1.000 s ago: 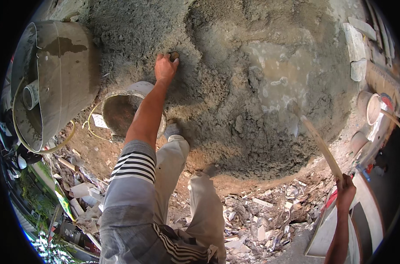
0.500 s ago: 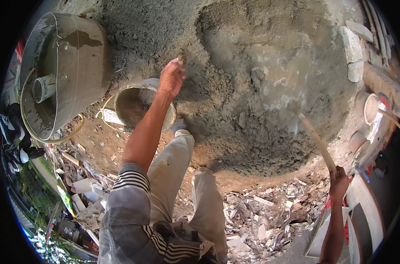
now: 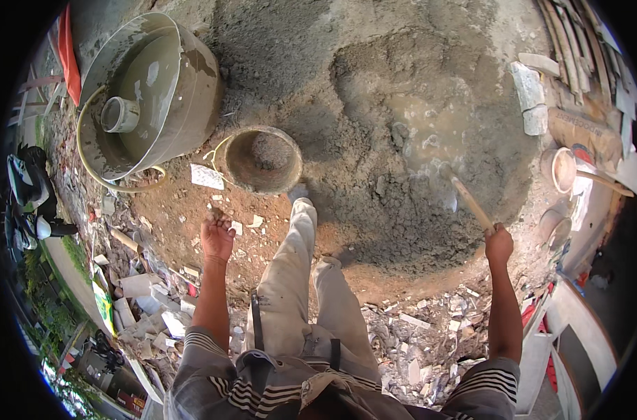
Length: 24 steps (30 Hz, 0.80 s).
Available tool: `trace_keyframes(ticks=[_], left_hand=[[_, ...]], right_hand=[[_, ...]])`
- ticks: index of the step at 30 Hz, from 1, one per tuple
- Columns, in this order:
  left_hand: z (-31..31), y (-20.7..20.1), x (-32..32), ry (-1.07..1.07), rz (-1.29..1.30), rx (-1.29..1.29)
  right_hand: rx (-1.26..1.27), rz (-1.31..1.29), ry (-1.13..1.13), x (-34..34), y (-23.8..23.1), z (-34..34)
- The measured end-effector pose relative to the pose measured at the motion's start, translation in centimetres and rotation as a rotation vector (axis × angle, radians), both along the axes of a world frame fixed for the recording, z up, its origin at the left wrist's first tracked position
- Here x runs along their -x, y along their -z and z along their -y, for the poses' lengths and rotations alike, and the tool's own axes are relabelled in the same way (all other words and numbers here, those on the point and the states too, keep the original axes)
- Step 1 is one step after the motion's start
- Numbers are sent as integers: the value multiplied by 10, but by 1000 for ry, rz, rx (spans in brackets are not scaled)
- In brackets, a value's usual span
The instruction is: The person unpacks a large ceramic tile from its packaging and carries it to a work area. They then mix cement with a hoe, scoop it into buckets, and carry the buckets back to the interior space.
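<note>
My right hand (image 3: 499, 245) is closed around a wooden tool handle (image 3: 471, 201). The tool's far end dips into the wet grey mortar (image 3: 381, 217), so its head is hidden. A shallow pool of cloudy water (image 3: 430, 115) lies in the middle of the mortar. Palm up, my left hand (image 3: 218, 236) hovers over the dirt with loosely curled fingers apart and nothing visible in them. Just beyond it stands a round mortar-crusted bucket (image 3: 243, 164), with a little grey material at its bottom.
A large tub of murky water (image 3: 196, 105) stands at far left, a small container (image 3: 120, 115) inside it. Rubble (image 3: 409, 350) lies around my legs. Bricks (image 3: 528, 87), wooden poles (image 3: 574, 49) and a small bucket (image 3: 562, 170) line the right side.
My left hand has drawn back from beyond the bucket towards me; the small brownish lump it held no longer shows. The view has shifted, and my right hand still grips the handle.
</note>
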<state>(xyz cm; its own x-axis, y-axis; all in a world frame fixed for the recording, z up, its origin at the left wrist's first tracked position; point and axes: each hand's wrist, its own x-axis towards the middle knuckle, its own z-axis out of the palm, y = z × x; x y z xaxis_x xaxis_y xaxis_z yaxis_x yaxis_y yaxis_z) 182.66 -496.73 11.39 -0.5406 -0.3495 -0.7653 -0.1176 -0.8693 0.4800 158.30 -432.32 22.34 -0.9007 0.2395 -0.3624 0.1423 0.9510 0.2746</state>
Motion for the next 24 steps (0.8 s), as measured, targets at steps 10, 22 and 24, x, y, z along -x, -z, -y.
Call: trace_keyframes(ticks=[10,22,24], left_hand=[[-91,-169,-155,1027,272,553],[-193,-260,-137,1508,234,904],[-181,-285,-136,1395,229,623]], right_hand=[[231,105,343,-93,13,-10],[384,125,661,-142,28,37],[383,109,670,-141,26,40]])
